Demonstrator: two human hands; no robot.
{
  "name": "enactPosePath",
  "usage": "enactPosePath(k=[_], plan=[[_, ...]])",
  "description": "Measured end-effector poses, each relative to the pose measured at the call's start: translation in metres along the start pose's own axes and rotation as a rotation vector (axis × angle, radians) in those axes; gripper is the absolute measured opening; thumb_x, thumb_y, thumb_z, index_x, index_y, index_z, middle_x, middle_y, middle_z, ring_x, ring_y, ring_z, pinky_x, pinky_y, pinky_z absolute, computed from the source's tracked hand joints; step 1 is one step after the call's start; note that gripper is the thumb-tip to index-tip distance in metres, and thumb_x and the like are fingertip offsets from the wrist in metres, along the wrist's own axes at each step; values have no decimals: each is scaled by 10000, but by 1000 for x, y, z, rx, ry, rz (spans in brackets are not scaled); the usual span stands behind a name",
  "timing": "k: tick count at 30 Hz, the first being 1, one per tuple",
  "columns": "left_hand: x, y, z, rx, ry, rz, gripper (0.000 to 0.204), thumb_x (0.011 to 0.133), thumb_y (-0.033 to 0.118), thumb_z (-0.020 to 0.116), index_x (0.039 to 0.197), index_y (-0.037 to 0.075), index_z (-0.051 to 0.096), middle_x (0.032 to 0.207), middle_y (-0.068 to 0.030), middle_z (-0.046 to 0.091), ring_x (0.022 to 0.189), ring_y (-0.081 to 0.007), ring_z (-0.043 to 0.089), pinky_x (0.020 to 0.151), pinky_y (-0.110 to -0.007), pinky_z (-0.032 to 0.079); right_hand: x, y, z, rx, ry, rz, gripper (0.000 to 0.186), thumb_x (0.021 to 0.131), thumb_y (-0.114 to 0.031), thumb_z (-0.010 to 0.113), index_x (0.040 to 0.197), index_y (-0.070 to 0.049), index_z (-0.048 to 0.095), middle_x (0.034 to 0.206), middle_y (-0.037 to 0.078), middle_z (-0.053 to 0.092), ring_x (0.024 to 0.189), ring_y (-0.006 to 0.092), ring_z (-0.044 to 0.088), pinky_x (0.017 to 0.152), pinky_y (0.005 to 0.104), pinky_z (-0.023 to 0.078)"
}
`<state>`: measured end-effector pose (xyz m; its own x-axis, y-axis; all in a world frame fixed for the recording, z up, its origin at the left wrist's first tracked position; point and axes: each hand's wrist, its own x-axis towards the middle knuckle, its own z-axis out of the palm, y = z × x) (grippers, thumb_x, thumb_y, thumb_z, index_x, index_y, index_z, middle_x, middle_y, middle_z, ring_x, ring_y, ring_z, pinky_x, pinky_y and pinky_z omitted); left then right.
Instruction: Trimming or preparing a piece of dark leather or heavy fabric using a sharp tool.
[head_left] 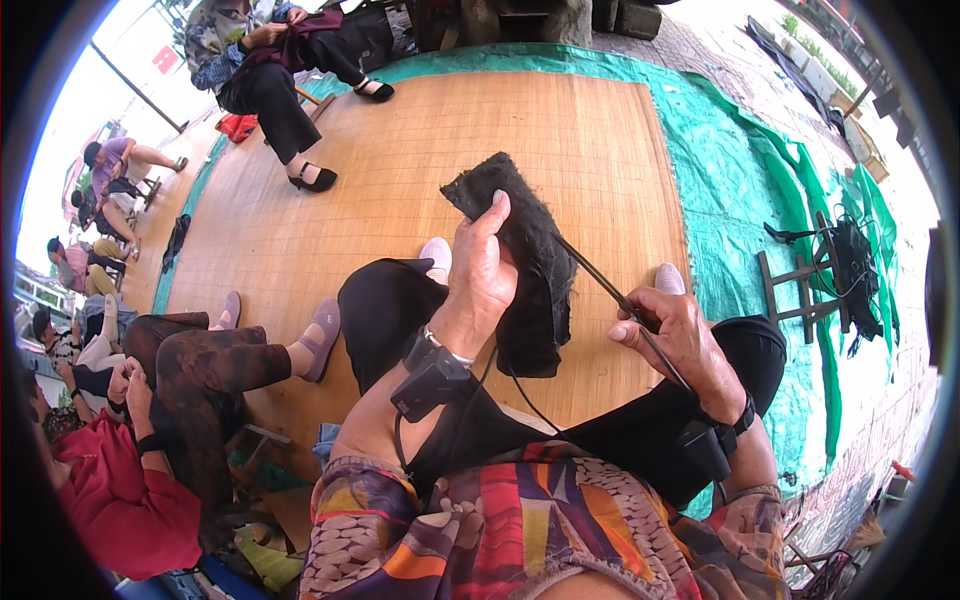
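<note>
My left hand (478, 280) is closed on a strip of black cloth (535, 295), its thumb lying on top near the upper end. The cloth has a fuzzy, frayed upper edge and hangs down past my fingers over the mat. Between the cloth's right side and my right hand (672, 340) runs a thin dark cord-like strand (595, 275), straight and seemingly doubled. My right fingers are closed around it, and it continues past them toward my wrist. Whether it is cord or a stiff rod, I cannot tell.
A tan woven mat (400, 140) lies over a green tarp (725, 200). At right stands a small wooden stool (805, 285) with black strands on it. One person (270, 70) sits across the mat, another in red (125, 490) close on my left; several sit farther off.
</note>
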<state>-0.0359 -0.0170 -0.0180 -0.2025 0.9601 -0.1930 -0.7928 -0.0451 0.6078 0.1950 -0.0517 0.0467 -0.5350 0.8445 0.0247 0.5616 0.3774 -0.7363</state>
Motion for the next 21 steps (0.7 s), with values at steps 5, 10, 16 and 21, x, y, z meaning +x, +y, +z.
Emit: enactPosePath(k=[5,10,16,21], plan=[[1,-3,2,2,10,8,136,858,178,594,949,76,594,911,-49,632,864,-192,599,796,-357,483,0,4,5,-2,0,11,490,740,-437,680,784,42,588,494,106,466,450,208,468,456,336,378],[-8,-7,15,23,-6,49,151,857,162,592,977,69,592,930,-46,627,873,-189,594,801,-356,478,5,-2,7,-35,-32,1,488,747,-440,669,778,40,588,512,127,466,466,228,475,467,348,381],[-5,3,13,-29,-13,-4,120,843,141,610,932,63,590,893,-27,618,828,-156,590,754,-312,486,3,0,4,-53,-19,-9,494,760,-451,653,764,38,582,503,126,455,460,224,467,468,345,381],[-5,2,11,-31,12,25,119,829,135,629,905,55,585,861,-12,606,782,-130,585,714,-267,486,1,-1,1,-47,1,29,512,760,-467,648,764,40,576,491,112,452,454,210,465,464,336,380]])
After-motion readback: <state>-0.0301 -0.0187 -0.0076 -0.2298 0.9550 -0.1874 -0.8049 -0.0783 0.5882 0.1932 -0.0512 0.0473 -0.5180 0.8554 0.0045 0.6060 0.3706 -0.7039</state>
